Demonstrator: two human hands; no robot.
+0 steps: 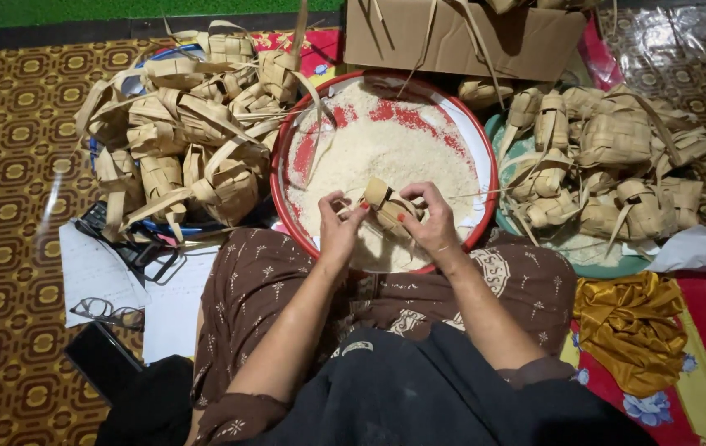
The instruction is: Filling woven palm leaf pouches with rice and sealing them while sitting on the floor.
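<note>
The patterned brown carpet (pixel 14 107) is carrying everything here, and the person is sitting on it with the legs folded under a brown printed cloth (pixel 270 281). At the far edge of the carpet a cardboard box (pixel 460 37) is standing. Near the far left corner a large heap of woven palm-leaf pouches (pixel 179 140) is lying on a blue-rimmed tray, and near the right edge a second heap of pouches (pixel 609 157) is lying on a green tray (pixel 592 263).

Between the two heaps, touching the person's knees, a round red-rimmed basin (pixel 287 140) is holding raw white rice (pixel 377 149). At the near left, sheets of paper (pixel 92 268), a pair of glasses (pixel 109 312) and a dark phone (pixel 101 355) are lying. A gold cloth (pixel 629 318) is resting near the right edge.

Over the near side of the basin, both hands are holding one woven pouch (pixel 386 202). The left hand (pixel 340 227) is pinching its left end, fingers closed on the leaf, and the right hand (pixel 431 219) is gripping its right side in the same way.

I judge that this pouch is being opened or filled with rice. The next move probably needs one hand holding the slit apart while the other is feeding grains in without spilling.
</note>
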